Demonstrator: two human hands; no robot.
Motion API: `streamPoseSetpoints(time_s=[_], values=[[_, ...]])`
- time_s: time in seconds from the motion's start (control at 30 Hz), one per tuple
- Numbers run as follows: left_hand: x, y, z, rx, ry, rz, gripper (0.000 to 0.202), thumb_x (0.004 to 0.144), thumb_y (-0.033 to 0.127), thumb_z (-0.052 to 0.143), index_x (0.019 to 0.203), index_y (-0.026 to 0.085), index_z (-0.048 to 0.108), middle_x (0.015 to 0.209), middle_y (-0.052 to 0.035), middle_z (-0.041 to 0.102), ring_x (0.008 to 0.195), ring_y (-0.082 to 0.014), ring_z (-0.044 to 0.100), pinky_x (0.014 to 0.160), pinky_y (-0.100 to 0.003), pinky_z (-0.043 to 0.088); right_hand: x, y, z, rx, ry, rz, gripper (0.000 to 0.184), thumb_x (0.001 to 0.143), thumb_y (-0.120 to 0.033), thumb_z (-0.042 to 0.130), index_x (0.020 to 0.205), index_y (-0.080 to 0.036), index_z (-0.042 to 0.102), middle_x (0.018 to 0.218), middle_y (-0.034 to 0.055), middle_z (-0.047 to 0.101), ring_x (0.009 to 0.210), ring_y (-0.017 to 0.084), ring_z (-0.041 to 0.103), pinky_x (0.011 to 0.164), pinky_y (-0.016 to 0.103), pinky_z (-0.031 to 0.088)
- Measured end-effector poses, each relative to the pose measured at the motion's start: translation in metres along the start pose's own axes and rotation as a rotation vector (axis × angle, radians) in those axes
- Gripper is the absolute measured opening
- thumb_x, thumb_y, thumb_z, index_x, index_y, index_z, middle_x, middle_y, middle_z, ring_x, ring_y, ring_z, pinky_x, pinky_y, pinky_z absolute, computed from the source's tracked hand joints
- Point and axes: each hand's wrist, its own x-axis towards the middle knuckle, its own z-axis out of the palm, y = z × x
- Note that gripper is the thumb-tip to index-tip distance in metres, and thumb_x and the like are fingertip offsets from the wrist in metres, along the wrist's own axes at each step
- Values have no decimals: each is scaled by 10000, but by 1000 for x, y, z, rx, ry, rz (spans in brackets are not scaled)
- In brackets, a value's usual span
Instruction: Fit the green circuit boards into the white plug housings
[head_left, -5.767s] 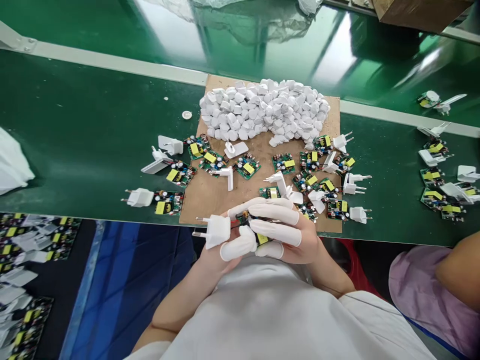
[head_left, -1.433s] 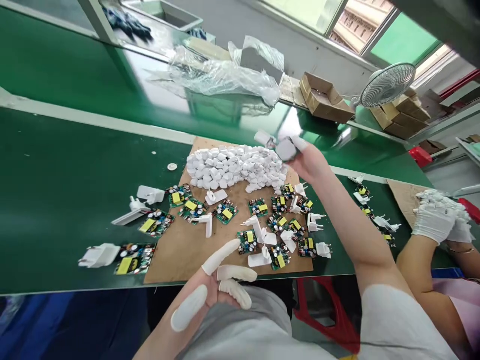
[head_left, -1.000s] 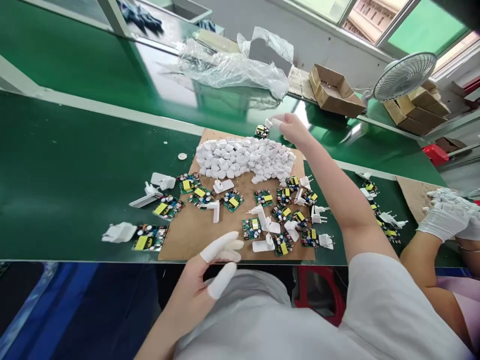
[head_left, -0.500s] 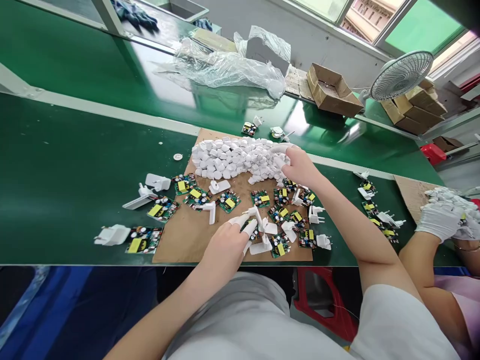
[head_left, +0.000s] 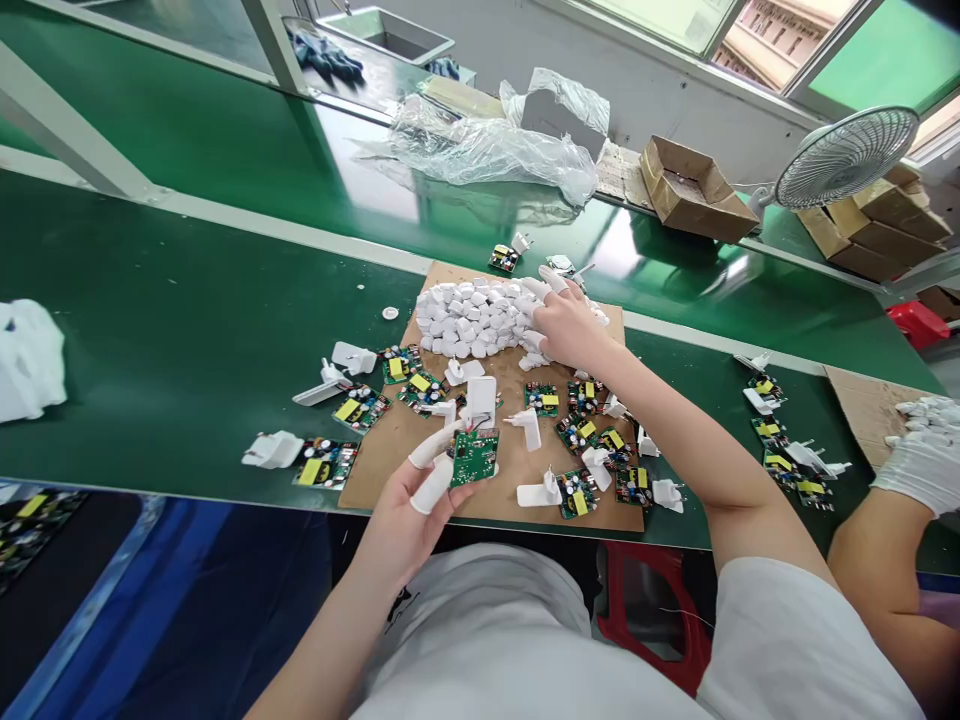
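My left hand point(head_left: 420, 495), with white finger cots, grips a circuit board point(head_left: 474, 458) by its left edge, green underside up. A white plug piece point(head_left: 481, 400) sits at the board's far edge, with short wires between them. My right hand point(head_left: 566, 320), also in finger cots, reaches over the right part of a heap of small white plastic pieces point(head_left: 469, 318). Its visible fingers are apart; some fingertips are hidden among the pieces. Around both hands, boards with yellow-topped parts point(head_left: 577, 493) and white plugs point(head_left: 528, 428) lie on a brown cardboard sheet point(head_left: 420, 470).
More boards point(head_left: 328, 462) and plugs lie left of the cardboard on the green table point(head_left: 187, 350). A co-worker's gloved hand point(head_left: 911, 470) is at the far right near another white heap. Behind stand a plastic wrap point(head_left: 487, 150), an open carton point(head_left: 694, 190) and a fan point(head_left: 847, 155).
My left hand has picked up a board with its plug and moved left, toward the cardboard's middle. My right hand stays over the heap, its fingers shifted slightly. The view has turned left.
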Motion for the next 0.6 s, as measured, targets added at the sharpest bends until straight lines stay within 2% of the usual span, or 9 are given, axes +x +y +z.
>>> streamPoseSetpoints(time_s=[0.1,0.27,0.37,0.47,0.6], values=[[-6,-3,-4,-194,-6,-85,434,837,440,946,1207,233,858,1346,-118,840,1183,-341,814,1036,-518,695,0,1,5,-33,31,-1,271,915,-56,592,935,-183,831,1038,170,770,1184,399,654,1190,641,412],[-15,5,-13,-273,-114,-168,457,955,363,831,1397,250,790,1413,-103,818,1270,-335,793,1090,-494,680,-7,8,10,-19,35,4,296,963,-47,568,1010,-177,830,1017,165,784,1173,379,645,1163,585,430],[-17,10,-15,-289,-109,-153,410,961,365,826,1353,243,812,1380,-95,834,1220,-316,813,1058,-465,695,-13,12,13,6,65,-32,334,1013,-56,530,1134,-173,818,1187,179,805,1290,385,627,1181,580,446],[-18,12,-15,-286,-112,-137,357,942,362,846,1275,235,839,1339,-89,849,1181,-302,826,1038,-447,704,-20,15,18,37,106,-50,416,1036,-55,483,1308,-175,775,1404,196,756,1383,386,604,1196,592,458],[-16,11,-12,-283,-134,-129,310,938,370,843,1209,220,853,1315,-96,852,1181,-314,821,1040,-477,703,-29,20,27,91,156,-28,439,1052,-102,467,1388,-186,737,1386,204,758,1311,374,662,1181,585,491]])
